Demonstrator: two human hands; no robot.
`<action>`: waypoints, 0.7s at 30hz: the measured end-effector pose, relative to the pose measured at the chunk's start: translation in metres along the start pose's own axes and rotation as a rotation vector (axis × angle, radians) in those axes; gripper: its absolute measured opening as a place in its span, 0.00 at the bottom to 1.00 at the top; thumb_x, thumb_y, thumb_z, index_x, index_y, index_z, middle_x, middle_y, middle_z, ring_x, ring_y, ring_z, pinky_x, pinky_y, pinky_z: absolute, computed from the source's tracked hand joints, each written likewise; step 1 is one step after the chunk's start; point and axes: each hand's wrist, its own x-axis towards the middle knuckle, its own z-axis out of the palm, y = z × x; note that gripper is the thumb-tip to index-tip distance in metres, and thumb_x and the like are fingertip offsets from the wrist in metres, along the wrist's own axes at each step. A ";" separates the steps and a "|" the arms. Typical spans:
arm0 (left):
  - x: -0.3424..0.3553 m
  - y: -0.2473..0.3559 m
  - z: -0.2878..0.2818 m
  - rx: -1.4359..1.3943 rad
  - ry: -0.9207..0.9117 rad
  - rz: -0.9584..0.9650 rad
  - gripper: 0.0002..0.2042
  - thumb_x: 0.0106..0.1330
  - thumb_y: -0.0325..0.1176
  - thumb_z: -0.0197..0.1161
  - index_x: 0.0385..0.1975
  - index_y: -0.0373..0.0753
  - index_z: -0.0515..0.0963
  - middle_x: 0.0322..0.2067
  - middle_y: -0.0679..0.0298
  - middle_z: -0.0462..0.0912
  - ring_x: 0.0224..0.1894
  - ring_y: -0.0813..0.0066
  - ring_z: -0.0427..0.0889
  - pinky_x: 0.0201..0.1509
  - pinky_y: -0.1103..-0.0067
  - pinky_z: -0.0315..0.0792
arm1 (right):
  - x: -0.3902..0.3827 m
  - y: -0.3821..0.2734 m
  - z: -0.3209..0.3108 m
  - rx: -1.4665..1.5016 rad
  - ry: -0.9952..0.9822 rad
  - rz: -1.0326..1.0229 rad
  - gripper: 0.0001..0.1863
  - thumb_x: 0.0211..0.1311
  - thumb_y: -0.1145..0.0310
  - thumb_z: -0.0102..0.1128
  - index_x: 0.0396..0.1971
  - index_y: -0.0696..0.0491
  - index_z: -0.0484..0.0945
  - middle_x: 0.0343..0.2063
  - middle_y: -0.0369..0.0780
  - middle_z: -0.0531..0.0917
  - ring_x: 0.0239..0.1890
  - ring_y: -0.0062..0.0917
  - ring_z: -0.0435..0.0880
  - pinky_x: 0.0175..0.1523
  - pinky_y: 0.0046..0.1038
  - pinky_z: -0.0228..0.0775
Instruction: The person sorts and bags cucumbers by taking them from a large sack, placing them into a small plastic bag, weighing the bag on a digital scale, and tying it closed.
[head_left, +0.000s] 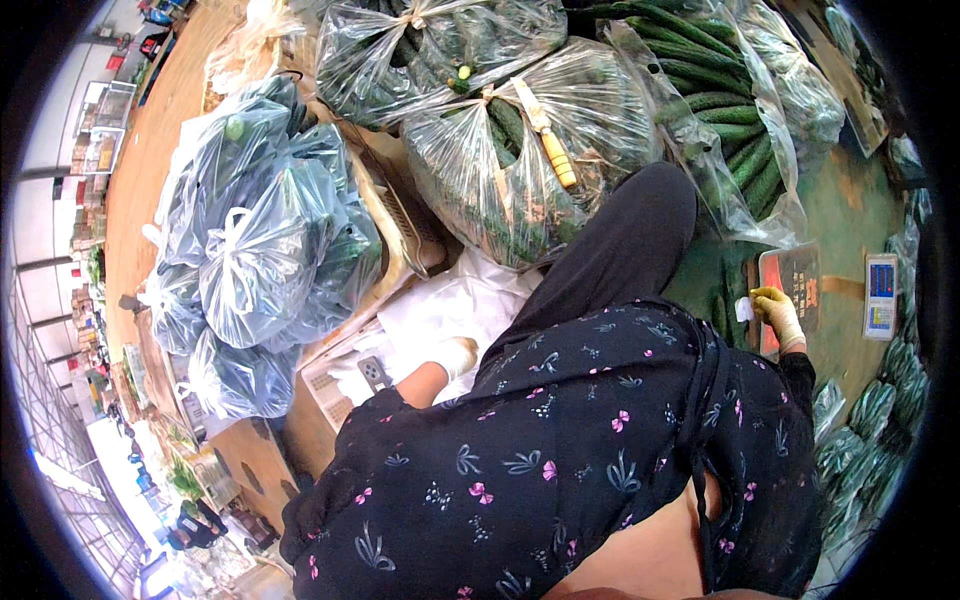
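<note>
While seemingly pinching a small white scrap (743,309) with yellow-gloved right fingers (768,296) near a clear plastic cucumber bag (777,231), probably positioning it, likely needing steadiness next; resting white-gloved left fingers (460,351), with grip impossible to tell, left of that bag.

**Background: hall (38,210), brightest lower left**

Tan floor (150,175) on the left. Past it: stacked boxes (88,205), white rack (106,125), pale wall (32,145), dark beams (42,265). Metal grid (75,515) lower left, bright light strip (58,472); glare hides detail nearby. Right: scuffed green surface (848,205), floor or tabletop unclear.
</note>
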 end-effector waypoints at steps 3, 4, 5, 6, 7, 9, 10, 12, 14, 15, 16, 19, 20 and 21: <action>0.003 0.000 -0.001 0.006 0.018 -0.057 0.17 0.57 0.36 0.52 0.44 0.39 0.76 0.43 0.48 0.78 0.46 0.55 0.78 0.49 0.67 0.71 | 0.005 -0.001 -0.007 -0.005 -0.034 0.032 0.11 0.55 0.76 0.56 0.39 0.58 0.76 0.24 0.35 0.77 0.23 0.17 0.72 0.28 0.18 0.63; 0.001 0.003 -0.003 0.003 0.020 -0.058 0.17 0.57 0.36 0.52 0.44 0.39 0.76 0.43 0.48 0.78 0.46 0.55 0.78 0.49 0.67 0.71 | 0.002 -0.007 -0.004 -0.011 -0.027 0.052 0.11 0.54 0.76 0.56 0.39 0.58 0.76 0.24 0.35 0.77 0.23 0.17 0.72 0.28 0.18 0.63; -0.001 0.007 -0.006 -0.066 0.212 -0.081 0.19 0.57 0.38 0.52 0.48 0.39 0.74 0.44 0.47 0.77 0.47 0.53 0.77 0.49 0.67 0.71 | 0.000 -0.013 -0.001 -0.017 -0.016 0.071 0.11 0.54 0.76 0.55 0.39 0.58 0.77 0.25 0.35 0.77 0.23 0.17 0.72 0.28 0.18 0.63; -0.005 0.016 -0.014 -0.130 0.401 -0.087 0.22 0.58 0.40 0.53 0.52 0.39 0.71 0.46 0.45 0.76 0.48 0.52 0.76 0.50 0.67 0.70 | -0.007 -0.017 0.004 -0.065 0.014 0.052 0.11 0.54 0.76 0.55 0.39 0.58 0.77 0.25 0.35 0.78 0.23 0.17 0.73 0.28 0.18 0.63; -0.008 0.027 -0.026 -0.122 0.397 -0.050 0.22 0.58 0.40 0.53 0.52 0.39 0.71 0.46 0.45 0.76 0.48 0.52 0.76 0.50 0.67 0.70 | -0.016 -0.018 0.002 -0.111 0.063 0.036 0.11 0.54 0.76 0.54 0.39 0.58 0.77 0.25 0.34 0.78 0.24 0.16 0.73 0.28 0.17 0.63; -0.020 0.032 -0.049 -0.170 0.596 0.008 0.29 0.59 0.45 0.55 0.58 0.36 0.63 0.47 0.43 0.74 0.48 0.49 0.75 0.54 0.70 0.68 | -0.017 -0.010 0.002 -0.133 0.047 -0.047 0.13 0.54 0.73 0.54 0.40 0.57 0.78 0.26 0.35 0.79 0.26 0.16 0.75 0.31 0.18 0.66; -0.013 0.019 -0.044 -0.181 0.714 0.082 0.27 0.60 0.46 0.54 0.55 0.34 0.66 0.47 0.43 0.74 0.48 0.48 0.74 0.54 0.69 0.68 | -0.021 -0.025 0.012 -0.238 0.038 -0.054 0.13 0.54 0.73 0.54 0.40 0.57 0.78 0.28 0.36 0.80 0.28 0.16 0.76 0.34 0.18 0.67; -0.002 -0.001 -0.039 -0.247 0.837 0.179 0.25 0.62 0.47 0.52 0.51 0.31 0.70 0.46 0.42 0.74 0.48 0.46 0.74 0.53 0.66 0.68 | -0.017 -0.018 0.015 -0.232 0.042 -0.157 0.13 0.53 0.69 0.57 0.38 0.58 0.79 0.30 0.36 0.82 0.31 0.19 0.77 0.36 0.20 0.68; -0.016 -0.001 -0.062 -0.135 0.740 0.137 0.21 0.65 0.43 0.49 0.48 0.33 0.73 0.42 0.41 0.76 0.46 0.46 0.75 0.52 0.65 0.68 | -0.007 -0.005 0.012 -0.380 0.091 -0.183 0.12 0.54 0.73 0.55 0.39 0.59 0.79 0.30 0.39 0.82 0.31 0.20 0.79 0.37 0.23 0.71; -0.012 -0.019 -0.059 -0.147 0.673 0.094 0.20 0.64 0.44 0.49 0.47 0.34 0.73 0.40 0.42 0.77 0.44 0.46 0.76 0.50 0.63 0.69 | -0.005 -0.010 0.017 -0.378 0.086 -0.188 0.12 0.54 0.73 0.55 0.38 0.60 0.79 0.29 0.39 0.82 0.29 0.21 0.79 0.37 0.23 0.72; -0.019 -0.016 -0.064 -0.134 0.628 0.001 0.21 0.64 0.45 0.48 0.48 0.35 0.73 0.39 0.42 0.77 0.43 0.45 0.76 0.48 0.62 0.69 | -0.006 -0.009 0.020 -0.378 0.105 -0.181 0.11 0.54 0.73 0.55 0.38 0.60 0.79 0.28 0.39 0.82 0.29 0.21 0.79 0.37 0.23 0.71; -0.014 -0.044 -0.062 0.050 0.624 -0.059 0.20 0.64 0.44 0.43 0.48 0.38 0.73 0.36 0.43 0.78 0.38 0.46 0.78 0.44 0.60 0.71 | -0.018 -0.024 0.027 -0.448 0.128 -0.118 0.12 0.54 0.73 0.55 0.37 0.59 0.79 0.28 0.39 0.82 0.29 0.22 0.79 0.37 0.23 0.71; -0.010 -0.051 -0.062 0.054 0.627 -0.054 0.20 0.64 0.44 0.43 0.48 0.38 0.73 0.36 0.43 0.78 0.38 0.46 0.78 0.44 0.60 0.71 | -0.021 -0.025 0.025 -0.444 0.134 -0.119 0.12 0.54 0.73 0.55 0.37 0.59 0.79 0.28 0.39 0.82 0.29 0.22 0.79 0.37 0.23 0.71; 0.001 -0.061 -0.058 0.109 0.620 -0.169 0.19 0.64 0.42 0.44 0.47 0.38 0.73 0.36 0.44 0.79 0.37 0.47 0.79 0.44 0.60 0.71 | -0.023 -0.027 0.025 -0.464 0.142 -0.134 0.12 0.54 0.73 0.55 0.37 0.59 0.79 0.28 0.39 0.81 0.29 0.22 0.79 0.37 0.23 0.71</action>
